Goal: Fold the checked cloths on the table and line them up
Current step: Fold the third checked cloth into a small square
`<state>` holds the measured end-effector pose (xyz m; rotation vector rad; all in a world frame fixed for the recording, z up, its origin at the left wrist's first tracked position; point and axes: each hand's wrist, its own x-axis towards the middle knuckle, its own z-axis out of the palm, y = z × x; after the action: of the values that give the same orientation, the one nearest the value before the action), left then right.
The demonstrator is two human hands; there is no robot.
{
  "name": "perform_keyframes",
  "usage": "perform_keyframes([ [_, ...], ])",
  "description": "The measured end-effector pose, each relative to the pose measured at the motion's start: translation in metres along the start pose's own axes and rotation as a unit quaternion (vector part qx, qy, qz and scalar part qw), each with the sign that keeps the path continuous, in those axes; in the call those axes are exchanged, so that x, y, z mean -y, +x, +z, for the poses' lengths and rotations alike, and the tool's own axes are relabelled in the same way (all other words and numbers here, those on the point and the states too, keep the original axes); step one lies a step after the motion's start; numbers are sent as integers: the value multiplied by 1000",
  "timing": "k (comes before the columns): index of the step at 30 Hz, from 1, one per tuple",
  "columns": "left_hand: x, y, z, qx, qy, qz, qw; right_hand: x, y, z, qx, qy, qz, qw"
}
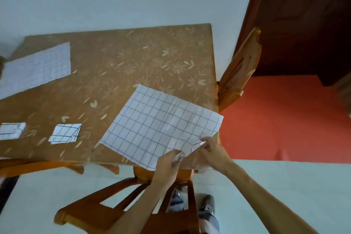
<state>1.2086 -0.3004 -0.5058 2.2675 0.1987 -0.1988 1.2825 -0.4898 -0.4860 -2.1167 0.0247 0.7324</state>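
A white cloth with a blue check point(157, 125) lies unfolded at the table's near right corner, and its right corner hangs past the edge. My left hand point(168, 167) pinches its near edge. My right hand point(213, 150) grips the same edge a little to the right, where the cloth bunches up. Two small folded checked cloths point(65, 133) point(11, 130) sit side by side along the near left edge. Another unfolded checked cloth point(38, 67) lies flat at the far left.
The table point(123, 66) wears a brown floral cover. A wooden chair point(121, 209) stands between me and the table, under my arms. A second wooden chair point(239, 70) stands at the table's right side, in front of a red wall and a dark door.
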Motion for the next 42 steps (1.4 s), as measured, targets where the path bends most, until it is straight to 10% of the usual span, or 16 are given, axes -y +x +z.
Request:
perform_keyframes([
  [8,28,-27,-64,114,-45,-73,990,-23,20,-4,-115,-398,-199,888],
  [31,125,-41,-161,-185,-270,-282,902,82,65,-8,86,75,-71,991],
  [37,153,-12,-169,-245,-350,-345,836,84,82,28,43,128,-32,990],
  [42,187,14,-176,-240,-281,-363,855,85,105,60,-3,85,23,996],
])
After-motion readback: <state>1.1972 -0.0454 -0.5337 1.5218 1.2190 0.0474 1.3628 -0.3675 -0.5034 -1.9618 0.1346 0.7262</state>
